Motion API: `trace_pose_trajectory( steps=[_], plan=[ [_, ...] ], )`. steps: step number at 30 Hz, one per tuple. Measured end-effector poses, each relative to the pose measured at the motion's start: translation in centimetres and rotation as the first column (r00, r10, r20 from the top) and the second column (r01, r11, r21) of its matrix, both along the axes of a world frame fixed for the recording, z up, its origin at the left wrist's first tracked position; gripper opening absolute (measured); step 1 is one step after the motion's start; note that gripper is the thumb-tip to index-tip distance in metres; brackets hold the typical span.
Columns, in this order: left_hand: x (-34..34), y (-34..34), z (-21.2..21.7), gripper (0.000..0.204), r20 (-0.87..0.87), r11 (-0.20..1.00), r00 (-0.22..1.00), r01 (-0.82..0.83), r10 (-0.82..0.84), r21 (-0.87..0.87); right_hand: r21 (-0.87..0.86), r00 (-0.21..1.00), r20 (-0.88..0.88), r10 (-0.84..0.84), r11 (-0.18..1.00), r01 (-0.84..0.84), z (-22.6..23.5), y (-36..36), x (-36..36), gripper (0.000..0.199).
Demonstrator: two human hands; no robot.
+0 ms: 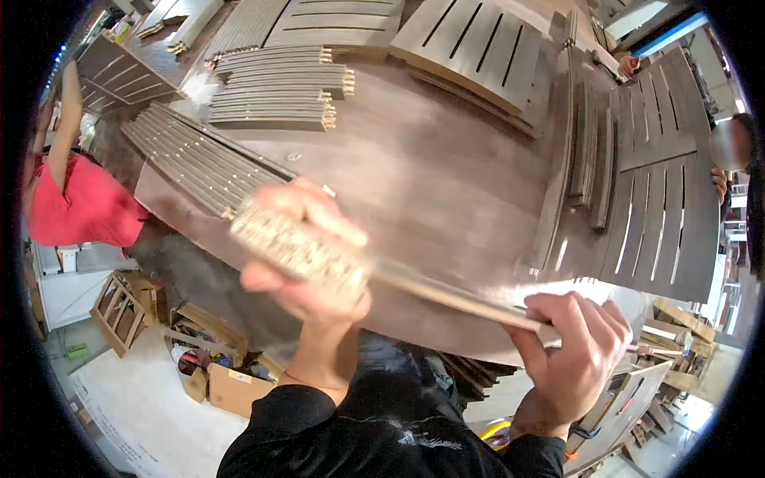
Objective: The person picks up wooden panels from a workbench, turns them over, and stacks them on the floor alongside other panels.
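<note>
My left hand [331, 311], blurred by motion, is closed around a pale beige, speckled block [299, 247]; whether it is a sponge or a pad I cannot tell. A narrow wooden strip [454, 296] runs from the block to my right hand [578, 338]. That hand pinches the strip's right end between thumb and fingers. The strip is tilted over the near edge of the brown table [446, 191]. Its left end is hidden at the block, so I cannot tell if the two touch.
Wooden strips lie in bundles [271, 88] and a row [199, 159] on the table's left. Slotted panels [478, 44] are stacked at the back. On the right a person holds a slotted panel [657, 175]. Another person in red [80, 203] stands left. A cardboard box [239, 390] sits below.
</note>
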State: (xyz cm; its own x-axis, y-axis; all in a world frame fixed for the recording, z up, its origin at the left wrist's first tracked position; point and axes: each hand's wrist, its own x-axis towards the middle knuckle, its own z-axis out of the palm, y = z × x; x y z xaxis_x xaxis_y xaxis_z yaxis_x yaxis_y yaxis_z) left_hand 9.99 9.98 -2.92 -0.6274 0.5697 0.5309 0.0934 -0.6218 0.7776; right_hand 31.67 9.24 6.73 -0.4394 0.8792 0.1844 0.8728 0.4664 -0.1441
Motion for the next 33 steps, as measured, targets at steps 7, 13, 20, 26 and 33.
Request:
trace_pose_trajectory(
  steps=[7,13,20,26,33],
  plan=[
    [0.1,0.3,-0.5,0.058,-0.186,0.975,0.965,-0.205,0.187,-0.087,0.025,0.995,0.015,0.103,0.994,-0.104,-0.3,0.2,0.9,0.029],
    [-0.9,-2.8,-1.4,0.052,-0.193,0.971,0.953,-0.238,0.232,-0.007,0.067,0.987,-0.081,0.142,0.988,-0.136,0.8,-3.5,1.5,0.034],
    [-0.7,-6.4,-4.3,0.070,-0.038,0.974,0.991,0.119,-0.128,-0.194,0.131,0.962,-0.125,0.244,0.965,-0.228,1.4,-6.3,2.9,0.039],
    [-2.6,-7.1,-7.9,0.058,-0.207,0.952,0.975,0.009,-0.076,-0.306,0.104,0.925,-0.152,0.348,0.936,-0.335,1.9,-5.1,4.0,0.047],
    [-2.8,-6.3,-7.4,0.063,-0.056,0.903,0.941,0.302,-0.334,-0.306,-0.001,0.929,-0.182,0.323,0.944,-0.329,6.4,-4.0,7.6,0.050]
  ],
)
